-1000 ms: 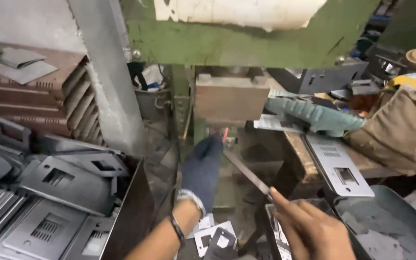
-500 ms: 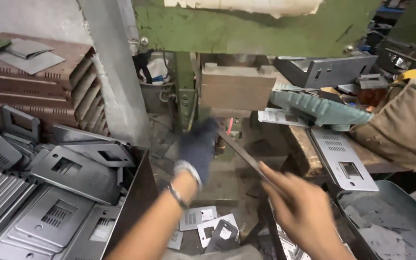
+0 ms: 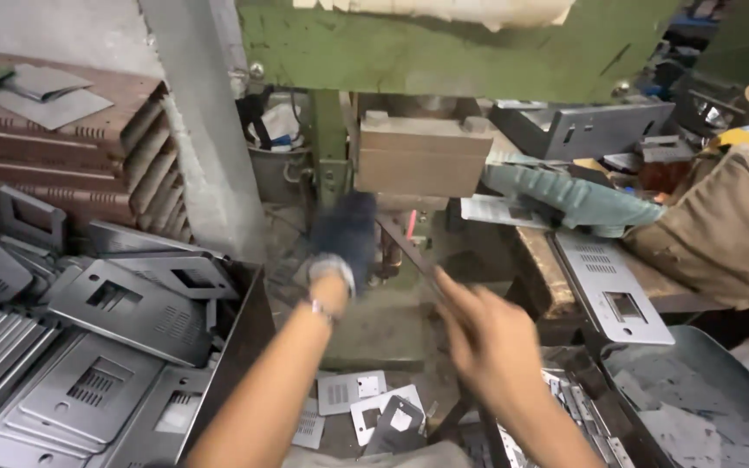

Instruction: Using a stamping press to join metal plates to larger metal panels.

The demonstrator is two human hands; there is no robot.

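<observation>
thin dark metal strip slanting from under the tan press block down toward the right hand, edge-on and blurred. right hand bare, fingers curled loosely around the strip's lower end, seemingly gripping it (blur hides the contact itself). left hand in a dark blue glove, reaching forward just below the block and beside the strip's upper end; too smeared to tell whether open or closed, or whether touching anything. block hung beneath the green press frame, grey pillar standing to its left. small punched grey plates scattered on the floor below the forearms. left of the arms, a dark bin heaped with grey stamped panels, each with a rectangular window and slotted vents; rust-brown stacked sheets behind. to the right, a wooden bench carrying one pale perforated panel, a teal-green glove just above it, a brown cloth bag further right, and a grey tray of scraps in the lower corner.
</observation>
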